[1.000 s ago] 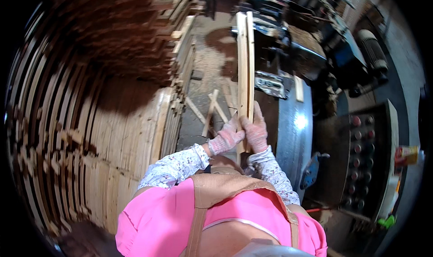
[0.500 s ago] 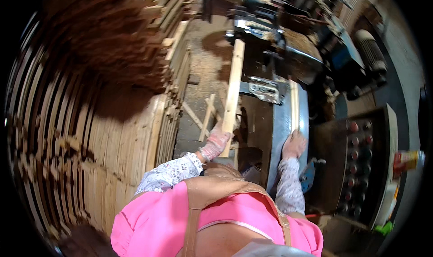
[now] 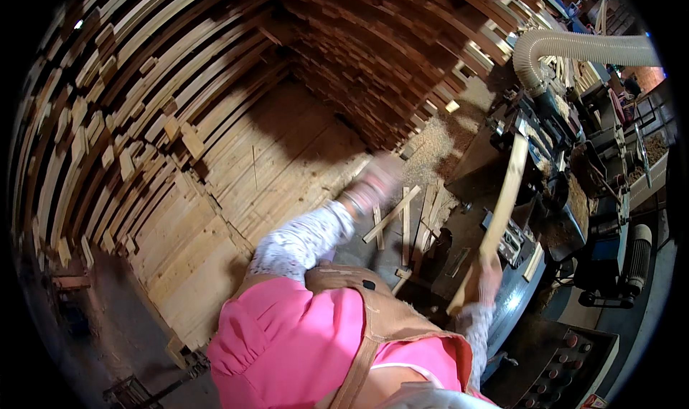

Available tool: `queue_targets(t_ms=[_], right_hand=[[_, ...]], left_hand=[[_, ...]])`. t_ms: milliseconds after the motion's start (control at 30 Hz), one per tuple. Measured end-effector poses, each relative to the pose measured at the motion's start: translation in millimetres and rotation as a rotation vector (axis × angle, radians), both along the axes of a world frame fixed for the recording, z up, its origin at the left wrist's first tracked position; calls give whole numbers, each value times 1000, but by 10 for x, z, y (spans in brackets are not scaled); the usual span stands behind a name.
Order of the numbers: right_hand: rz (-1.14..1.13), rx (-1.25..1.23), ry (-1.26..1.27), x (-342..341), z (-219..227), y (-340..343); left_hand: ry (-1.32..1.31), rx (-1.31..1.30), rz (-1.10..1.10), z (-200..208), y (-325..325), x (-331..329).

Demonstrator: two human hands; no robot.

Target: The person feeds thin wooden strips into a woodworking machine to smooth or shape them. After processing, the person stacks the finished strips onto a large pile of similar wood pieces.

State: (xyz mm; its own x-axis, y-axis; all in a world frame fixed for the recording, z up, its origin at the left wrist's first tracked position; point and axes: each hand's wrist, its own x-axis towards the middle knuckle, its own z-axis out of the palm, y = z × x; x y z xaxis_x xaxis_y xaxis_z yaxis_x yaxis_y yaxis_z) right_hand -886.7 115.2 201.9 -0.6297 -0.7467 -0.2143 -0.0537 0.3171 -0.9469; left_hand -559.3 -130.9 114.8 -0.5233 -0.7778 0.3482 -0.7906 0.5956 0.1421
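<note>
My right hand [image 3: 489,280] is closed around a long pale wooden strip [image 3: 504,204]. The strip slants from near my apron up to the woodworking machine [image 3: 567,168], its far end beside the machine's head. Under it, a shorter wooden strip [image 3: 532,262] lies on the machine's blue-grey metal bed [image 3: 511,301]. My left hand [image 3: 377,183], in a pale glove, is off to the left, near the edge of a broad platform of boards [image 3: 287,150]. Motion smears its fingers, and I see no strip in it.
Tall stacks of wooden strips [image 3: 387,43] rise at the back and left. Loose offcuts [image 3: 391,214] and sawdust [image 3: 438,147] lie on the floor between platform and machine. A ribbed hose [image 3: 588,48] runs above the machine. A button panel [image 3: 560,366] stands at the lower right.
The view has turned left. The long strip has passed from my left hand to my right, which has let go of the shorter strip. My left hand has swung left toward the boards.
</note>
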Motion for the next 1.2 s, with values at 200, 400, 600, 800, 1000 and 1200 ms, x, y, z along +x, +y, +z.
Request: queue_targets(t_ms=[200, 400, 600, 800, 1000, 1200], right_hand=[[-422, 233, 275, 68, -171, 1746], [-435, 1047, 774, 251, -376, 2536], [-372, 913, 969, -354, -634, 2377], [-357, 864, 1186, -1594, -965, 1669], [404, 0, 537, 85, -332, -257], [880, 195, 939, 1289, -417, -232]], left_hand=[[-1200, 391, 717, -562, -2070, 2738], [-2806, -213, -215, -960, -2398, 4099], [-3540, -660, -1148, -1156, -1435, 3674], [-3446, -1572, -1478, -1053, 230, 2461], [-3417, -2311, -1208, 87, 1058, 987], [-3054, -2675, -982, -96, 785, 431]])
